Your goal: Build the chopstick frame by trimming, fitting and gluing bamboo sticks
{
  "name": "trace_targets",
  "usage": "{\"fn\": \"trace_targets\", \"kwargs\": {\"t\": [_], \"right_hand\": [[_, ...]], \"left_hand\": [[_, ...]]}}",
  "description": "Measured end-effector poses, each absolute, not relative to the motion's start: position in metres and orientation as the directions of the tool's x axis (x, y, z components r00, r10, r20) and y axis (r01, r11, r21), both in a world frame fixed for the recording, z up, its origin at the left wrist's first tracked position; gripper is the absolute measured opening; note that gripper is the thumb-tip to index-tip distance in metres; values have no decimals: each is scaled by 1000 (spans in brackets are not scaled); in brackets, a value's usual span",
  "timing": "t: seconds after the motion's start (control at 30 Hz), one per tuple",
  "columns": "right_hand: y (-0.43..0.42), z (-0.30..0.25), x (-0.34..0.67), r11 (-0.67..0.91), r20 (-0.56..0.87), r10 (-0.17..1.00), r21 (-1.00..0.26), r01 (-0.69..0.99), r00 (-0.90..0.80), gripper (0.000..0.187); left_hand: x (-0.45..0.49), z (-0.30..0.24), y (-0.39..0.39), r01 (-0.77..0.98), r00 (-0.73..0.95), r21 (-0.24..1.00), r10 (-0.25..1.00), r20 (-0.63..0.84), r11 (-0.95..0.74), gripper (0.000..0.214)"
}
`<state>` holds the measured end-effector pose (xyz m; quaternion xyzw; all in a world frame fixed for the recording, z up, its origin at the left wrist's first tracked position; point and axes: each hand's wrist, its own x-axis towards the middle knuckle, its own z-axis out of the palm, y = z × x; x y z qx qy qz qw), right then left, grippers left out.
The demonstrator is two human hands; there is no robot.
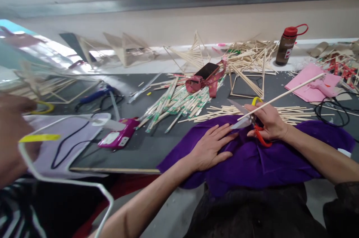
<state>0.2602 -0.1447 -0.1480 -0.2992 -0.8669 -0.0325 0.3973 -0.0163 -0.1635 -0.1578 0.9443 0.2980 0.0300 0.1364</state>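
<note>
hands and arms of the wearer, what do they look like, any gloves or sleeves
The left hand and right hand are bare: no gloves, rings or watch visible. Both forearms are uncovered; dark fabric, perhaps a sleeve, shows near the right elbow.

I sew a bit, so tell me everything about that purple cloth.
The purple cloth is soft-looking, matte fabric, rumpled into folds. It lies at the near edge of the table and spills toward the person. The left hand lies flat on it; the right hand, gripping red-handled scissors and a long stick, rests on it.
</note>
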Motion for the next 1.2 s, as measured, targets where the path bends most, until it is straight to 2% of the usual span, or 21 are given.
{"fn": "trace_targets", "kwargs": {"t": [0.5,0.57,0.63,0.73,0.8,0.9,1.07,1.2], "right_hand": [[-141,-150,257,814,699,518,-226,535,-493,76],[-140,-150,259,813,703,523,-241,531,-482,76],[-139,-150,261,806,689,541,-263,530,-481,75],[-139,-152,265,788,667,570,-280,549,-479,75],[-139,-153,266,776,656,583,-275,567,-479,75],[-141,-154,267,766,645,592,-264,586,-483,76],[-142,-153,267,729,641,618,-250,638,-455,78],[-141,-152,267,725,648,608,-218,653,-459,74]], "left_hand": [[-23,-163,-159,574,792,258,607,67,-777,44],[-23,-166,-160,548,793,262,593,141,-794,42],[-24,-166,-164,527,766,249,581,274,-813,37],[-19,-155,-168,538,630,250,581,515,-805,27],[-10,-141,-166,545,511,303,596,619,-782,23],[13,-119,-154,493,375,416,619,691,-764,21],[52,-104,-131,281,400,582,644,652,-763,12],[65,-117,-128,144,334,659,663,670,-738,8]]}}
